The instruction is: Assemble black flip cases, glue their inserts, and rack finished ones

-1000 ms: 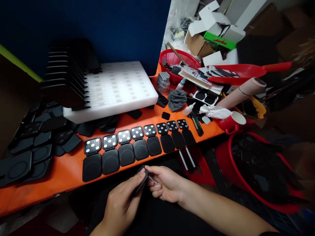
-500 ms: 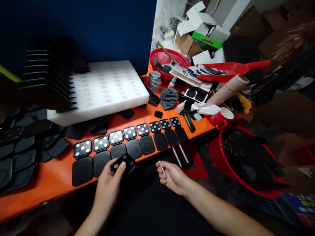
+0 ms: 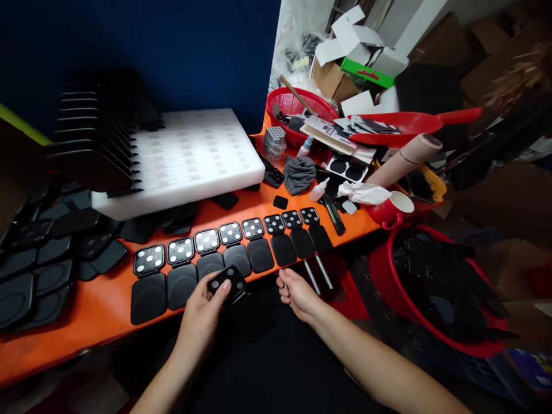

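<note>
My left hand (image 3: 202, 310) grips a small black hinged case (image 3: 226, 282) with white dots on its open face, held just below the front edge of the orange table (image 3: 99, 305). My right hand (image 3: 295, 294) is closed on a thin metal pin that barely shows at its fingers, near the table edge. Above both hands lies a row of several open black cases (image 3: 228, 253), lids showing white dots. Two metal rods (image 3: 317, 273) stick out over the edge to the right of my right hand.
A white foam tray (image 3: 190, 158) and a stack of black trays (image 3: 99, 135) stand at the back left. Loose black case halves (image 3: 38, 264) pile at the left. A red basket (image 3: 297, 109), a red mug (image 3: 394, 208), a grey cloth (image 3: 299, 172) and a red tub (image 3: 440, 287) crowd the right.
My hands came apart; the left one carried the black case up and left to the table edge with its dotted face upward. The right hand moved up to the edge with the pin.
</note>
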